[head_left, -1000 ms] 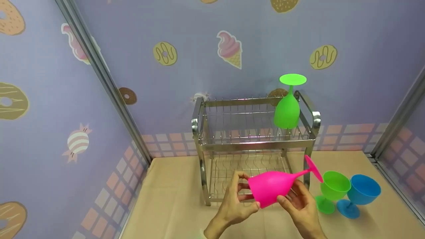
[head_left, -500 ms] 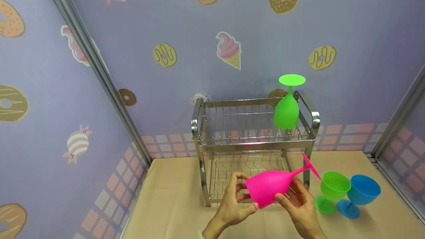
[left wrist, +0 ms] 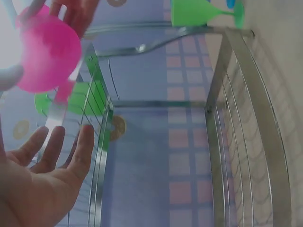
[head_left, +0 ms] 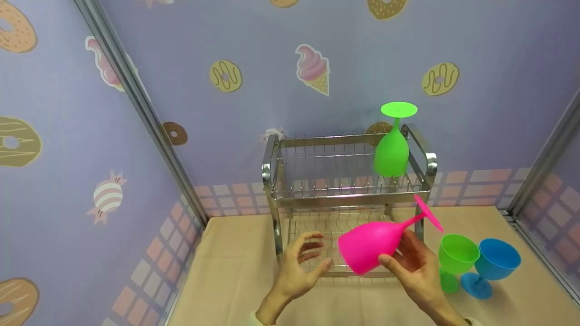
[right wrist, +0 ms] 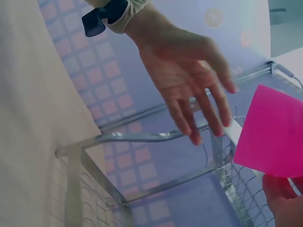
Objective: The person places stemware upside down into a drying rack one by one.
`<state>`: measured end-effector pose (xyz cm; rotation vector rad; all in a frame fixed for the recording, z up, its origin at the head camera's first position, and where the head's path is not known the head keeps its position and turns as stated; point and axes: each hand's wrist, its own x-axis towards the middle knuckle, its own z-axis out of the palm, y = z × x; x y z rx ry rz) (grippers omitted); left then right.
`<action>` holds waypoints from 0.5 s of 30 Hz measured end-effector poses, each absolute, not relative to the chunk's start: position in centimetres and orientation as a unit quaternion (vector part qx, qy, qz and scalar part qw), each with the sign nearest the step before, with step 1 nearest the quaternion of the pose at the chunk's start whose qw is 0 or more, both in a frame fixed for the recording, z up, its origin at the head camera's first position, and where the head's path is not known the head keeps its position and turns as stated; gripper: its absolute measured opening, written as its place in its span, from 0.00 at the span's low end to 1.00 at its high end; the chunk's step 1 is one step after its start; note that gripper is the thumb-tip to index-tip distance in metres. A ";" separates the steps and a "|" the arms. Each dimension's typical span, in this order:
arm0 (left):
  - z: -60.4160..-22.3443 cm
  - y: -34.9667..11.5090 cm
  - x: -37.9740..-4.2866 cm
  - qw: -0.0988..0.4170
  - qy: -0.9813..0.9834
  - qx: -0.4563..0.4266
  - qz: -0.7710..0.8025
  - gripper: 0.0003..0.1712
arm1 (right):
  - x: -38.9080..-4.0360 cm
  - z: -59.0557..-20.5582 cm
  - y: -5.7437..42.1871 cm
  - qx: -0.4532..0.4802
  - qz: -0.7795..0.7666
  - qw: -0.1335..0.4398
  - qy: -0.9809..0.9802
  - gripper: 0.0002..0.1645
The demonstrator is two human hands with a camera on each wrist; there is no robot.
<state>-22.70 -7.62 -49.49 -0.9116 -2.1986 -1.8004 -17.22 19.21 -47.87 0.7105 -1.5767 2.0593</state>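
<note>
A pink plastic wine glass (head_left: 369, 246) is tilted on its side in front of the dish rack, its mouth toward the left and its foot up to the right. My right hand (head_left: 414, 267) grips it around the lower bowl near the stem, thumb in front. Just left of the rim, my left hand (head_left: 297, 269) is apart from the glass, fingers spread and loosely bent around nothing. The left wrist view looks toward the mouth of the pink glass (left wrist: 49, 54), with the left hand (left wrist: 47, 175) below it. In the right wrist view the pink bowl (right wrist: 274, 132) is at the right edge.
A two-tier metal dish rack (head_left: 351, 199) stands against the wall. On its top tier, a green wine glass (head_left: 392, 154) sits upside down at the right. A green goblet (head_left: 457, 253) and a blue goblet (head_left: 497, 259) stand upright on the table (head_left: 231, 271) at the right.
My left hand has let go of the pink wine glass and moved left and down from its rim. My right hand has raised the glass slightly.
</note>
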 end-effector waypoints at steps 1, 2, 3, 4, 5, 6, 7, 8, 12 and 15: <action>-49.6 -8.0 -23.0 0.097 -0.745 -0.293 -0.592 0.28 | -17.4 -47.4 19.4 0.262 0.740 0.225 -0.577 0.40; -49.7 -8.5 -23.3 0.114 -0.754 -0.280 -0.583 0.27 | -17.5 -46.9 19.6 0.260 0.734 0.225 -0.586 0.41; -49.8 -8.9 -23.6 0.130 -0.761 -0.269 -0.576 0.26 | -17.6 -46.4 19.8 0.263 0.727 0.225 -0.593 0.41; -49.9 -9.3 -23.9 0.143 -0.766 -0.259 -0.571 0.25 | -17.8 -45.8 20.0 0.263 0.721 0.223 -0.601 0.42; -50.0 -9.8 -24.3 0.153 -0.769 -0.248 -0.569 0.25 | -17.9 -45.3 20.1 0.262 0.714 0.221 -0.610 0.42; -50.2 -10.2 -24.6 0.161 -0.773 -0.238 -0.566 0.24 | -18.0 -44.7 20.3 0.261 0.710 0.219 -0.616 0.42; -50.3 -10.6 -24.9 0.171 -0.777 -0.228 -0.561 0.23 | -18.1 -44.1 20.4 0.262 0.707 0.215 -0.621 0.42; -50.4 -11.0 -25.2 0.180 -0.781 -0.219 -0.557 0.23 | -18.3 -43.6 20.6 0.264 0.702 0.214 -0.626 0.42; -50.9 -12.3 -26.3 0.220 -0.800 -0.184 -0.528 0.22 | -19.2 -41.5 21.0 0.282 0.682 0.213 -0.640 0.43; -51.3 -13.1 -26.9 0.242 -0.807 -0.155 -0.515 0.24 | -20.1 -39.9 21.1 0.300 0.662 0.211 -0.653 0.44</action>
